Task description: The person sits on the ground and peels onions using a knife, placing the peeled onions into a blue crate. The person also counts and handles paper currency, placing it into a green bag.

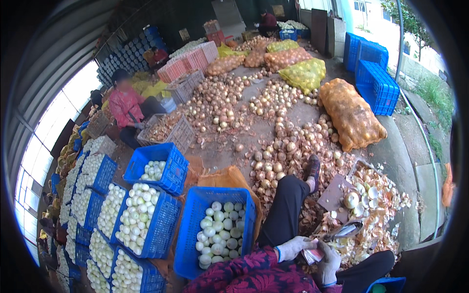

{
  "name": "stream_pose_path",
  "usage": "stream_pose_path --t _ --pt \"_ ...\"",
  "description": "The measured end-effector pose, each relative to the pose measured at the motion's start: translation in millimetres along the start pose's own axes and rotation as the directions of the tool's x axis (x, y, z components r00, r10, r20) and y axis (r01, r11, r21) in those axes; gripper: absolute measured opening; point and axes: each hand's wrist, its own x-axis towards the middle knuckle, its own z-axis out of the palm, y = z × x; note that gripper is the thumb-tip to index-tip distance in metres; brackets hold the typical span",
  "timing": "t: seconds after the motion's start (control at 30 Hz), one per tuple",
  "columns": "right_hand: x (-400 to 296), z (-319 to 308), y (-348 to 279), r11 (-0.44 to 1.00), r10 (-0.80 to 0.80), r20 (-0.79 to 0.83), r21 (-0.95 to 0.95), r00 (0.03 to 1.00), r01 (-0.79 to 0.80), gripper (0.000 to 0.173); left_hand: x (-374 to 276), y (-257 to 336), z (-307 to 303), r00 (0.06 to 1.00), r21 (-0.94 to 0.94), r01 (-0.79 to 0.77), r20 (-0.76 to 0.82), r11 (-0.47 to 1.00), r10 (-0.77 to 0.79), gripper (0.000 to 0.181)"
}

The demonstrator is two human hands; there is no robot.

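Both my hands wear pale knitted work gloves and meet above my lap. Between the fingers of my left hand (294, 247) and my right hand (329, 263) is a small bundle of pink and white paper slips (312, 255); I cannot tell exactly what they are. Just beyond the right hand lies a dark pouch (344, 230) with something pale inside, on a heap of onion skins (377, 216). An unpeeled onion (351, 200) rests by a brown board (335, 197). Left of my leg stands a blue plastic crate (214, 190) holding peeled onions (223, 230).
Stacked blue crates of peeled onions (139, 216) stand at left. Loose unpeeled onions (289, 146) cover the floor ahead, with an orange mesh sack (350, 113) beyond. A person in a pink top (126, 106) sits behind a grey crate (179, 135). Blue crates (379, 88) stand at right.
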Motion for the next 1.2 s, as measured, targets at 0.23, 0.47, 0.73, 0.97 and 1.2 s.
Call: stream_pose_path --t 0.23,0.47,0.73,0.97,1.2 --pt "10.6 -47.5 -64.5 0.439 0.438 0.356 0.717 0.826 -0.542 0.037 1.4 -8.2 -17.4 0.99 -0.084 -0.133 0.029 0.988 0.136 0.021" --pt "0.4 -31.7 -43.6 0.289 0.549 0.473 0.667 0.689 -0.687 0.042 -15.1 10.3 5.5 0.983 0.35 -0.184 0.049 0.919 0.178 0.022" --pt "9.9 -41.6 -71.2 0.494 0.575 0.413 0.513 0.706 -0.702 0.022 -15.1 6.1 2.6 0.98 0.42 -0.195 0.057 0.886 0.189 0.025" --pt "-7.5 -45.4 -51.4 0.864 0.398 0.189 0.251 0.897 -0.436 0.033 -32.8 35.5 33.5 0.994 0.602 0.079 -0.111 0.795 -0.014 0.026" --pt "-4.3 -24.7 -34.8 0.989 0.14 0.047 0.04 0.989 -0.142 0.072 20.9 -12.3 -25.9 0.973 0.602 -0.123 -0.084 0.789 0.216 0.027"
